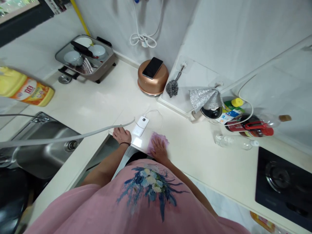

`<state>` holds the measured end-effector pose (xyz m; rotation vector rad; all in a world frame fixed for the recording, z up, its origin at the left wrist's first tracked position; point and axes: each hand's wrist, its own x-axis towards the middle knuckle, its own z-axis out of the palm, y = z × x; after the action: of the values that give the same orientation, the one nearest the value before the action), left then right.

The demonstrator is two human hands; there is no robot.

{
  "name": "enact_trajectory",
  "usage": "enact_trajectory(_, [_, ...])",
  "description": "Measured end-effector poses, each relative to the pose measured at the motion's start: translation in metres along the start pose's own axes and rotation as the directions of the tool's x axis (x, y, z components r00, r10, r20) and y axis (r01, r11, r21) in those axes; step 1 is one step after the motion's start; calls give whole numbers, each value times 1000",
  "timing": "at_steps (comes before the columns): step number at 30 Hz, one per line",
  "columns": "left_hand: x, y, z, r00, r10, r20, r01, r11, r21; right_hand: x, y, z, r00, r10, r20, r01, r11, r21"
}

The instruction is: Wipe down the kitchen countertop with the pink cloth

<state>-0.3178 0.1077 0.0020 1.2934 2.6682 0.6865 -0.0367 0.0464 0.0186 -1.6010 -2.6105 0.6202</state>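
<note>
The right hand (159,149) lay open, palm flat on the pink cloth (163,139) beneath it. The left hand (122,135) rested open and empty alongside. Even pressure, clear of the charger (142,123) beyond, likely suited wiping.

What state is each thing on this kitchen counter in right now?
Pink cloth: spread flat under the right hand.
Left hand: open, resting at the counter edge.
Copper pot: upside down, phone lying on top.
Steel scrubber: hanging from a hook.
Stove burner: no flame visible.
Dish rack: holding bowls.
</note>
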Motion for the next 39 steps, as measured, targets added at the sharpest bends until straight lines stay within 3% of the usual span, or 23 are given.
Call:
enact_trajectory(5, [0, 0, 0, 1000, 7, -6, -7, 1000, -7, -82, 61, 2, 967, 250, -56, -254, 963, -85])
enact_trajectory(10, [-1, 0, 2, 1000, 15, -11, -15, 1000, 1, -165, 121, 2, 855, 504, -122, -516, 851, -98])
enact_trajectory(14, [-1, 0, 1, 1000, 11, 0, -11, 1000, -7, -191, 138, 6, 795, 583, -167, -602, 794, -91])
enact_trajectory(16, [-1, 0, 0, 1000, 10, 11, -10, 1000, -18, -184, 131, 9, 795, 581, -175, -601, 793, -97])
enact_trajectory(19, [-1, 1, -1, 1000, 3, 17, -3, 1000, -17, -152, 109, 11, 857, 495, -139, -510, 853, -109])
enact_trajectory(22, [-1, 1, -1, 1000, -1, 12, 1, 1000, -8, -101, 76, 10, 934, 347, -88, -356, 928, -115])
enact_trajectory(25, [-1, 1, -1, 1000, 7, 8, -6, 1000, -12, -39, 38, 8, 980, 196, -23, -197, 975, -106])
enact_trajectory(28, [-2, 1, 0, 1000, 10, -2, -10, 1000, -4, 19, -1, 7, 997, 75, 27, -73, 995, -73])
enact_trajectory(31, [-2, 1, 1, 1000, 6, -7, -6, 1000, 11, 55, -31, 7, 999, -30, 26, 31, 999, -39])
enact_trajectory(35, [-2, -1, 3, 1000, 17, -20, -17, 1000, 24, 59, -39, 10, 996, -94, -7, 94, 996, -8])
enact_trajectory(39, [-1, -3, 3, 999, 28, -22, -28, 999, 19, 18, -15, 14, 997, -75, -13, 75, 997, -15])
